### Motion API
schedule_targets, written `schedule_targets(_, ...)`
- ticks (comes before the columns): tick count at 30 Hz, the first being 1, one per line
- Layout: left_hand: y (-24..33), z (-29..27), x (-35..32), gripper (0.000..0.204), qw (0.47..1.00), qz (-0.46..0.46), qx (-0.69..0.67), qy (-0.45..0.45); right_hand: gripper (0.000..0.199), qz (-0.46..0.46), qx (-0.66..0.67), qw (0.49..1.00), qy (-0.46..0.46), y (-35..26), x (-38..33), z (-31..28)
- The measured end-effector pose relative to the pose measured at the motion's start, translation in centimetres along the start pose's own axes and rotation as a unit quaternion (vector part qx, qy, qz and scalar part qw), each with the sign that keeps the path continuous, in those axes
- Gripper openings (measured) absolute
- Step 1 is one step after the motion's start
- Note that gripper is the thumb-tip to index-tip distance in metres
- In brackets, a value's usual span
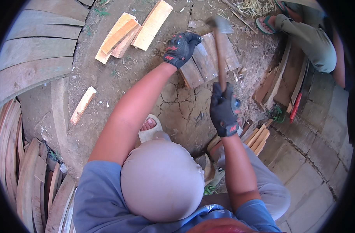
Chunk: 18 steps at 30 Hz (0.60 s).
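In my right hand [225, 110], gloved in black and red, is the wooden handle of a hammer [221, 58]; its head is raised, blurred by motion, over the far edge of a small panel of planks [202, 64]. The panel lies on the ground before me, its boards side by side with small nail heads along the near part. My left hand [181, 47], in a matching glove, is closed at the panel's far left corner. Its fingertips are pressed together, and whatever they pinch is too small or hidden to make out.
Loose wood pieces [152, 25] lie beyond my left hand, and a single strip [83, 105] lies at left. Stacked boards [31, 182] fill the lower left. Another person's leg [311, 44] is at upper right, near a red-handled tool [296, 108]. Cut sticks [259, 139] lie beside my right forearm.
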<state>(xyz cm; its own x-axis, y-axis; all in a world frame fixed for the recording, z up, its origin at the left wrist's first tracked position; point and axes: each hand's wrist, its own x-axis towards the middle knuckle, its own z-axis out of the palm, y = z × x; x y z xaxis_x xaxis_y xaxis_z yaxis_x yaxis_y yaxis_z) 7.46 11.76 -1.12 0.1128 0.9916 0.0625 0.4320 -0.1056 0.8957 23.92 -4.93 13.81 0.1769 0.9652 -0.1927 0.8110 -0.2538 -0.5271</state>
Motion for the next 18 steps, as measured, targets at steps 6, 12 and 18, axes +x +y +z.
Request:
schedule_targets(6, -0.1, -0.3, -1.1, 0.022, 0.999, -0.015, -0.033, 0.008, 0.030, -0.083, -0.063, 0.994, 0.013, -2.0, -0.2, -2.1)
schedule_targets(12, 0.2, -0.3, 0.1, 0.023, 0.999, -0.030, -0.015, -0.010, 0.031, 0.008, -0.123, 0.992, -0.033, -1.1, 0.6, -0.7)
schedule_targets(18, 0.0, -0.3, -0.2, 0.023, 0.999, -0.028, -0.025, -0.005, 0.028, -0.089, -0.084, 0.992, 0.038, -1.7, -0.4, -1.6)
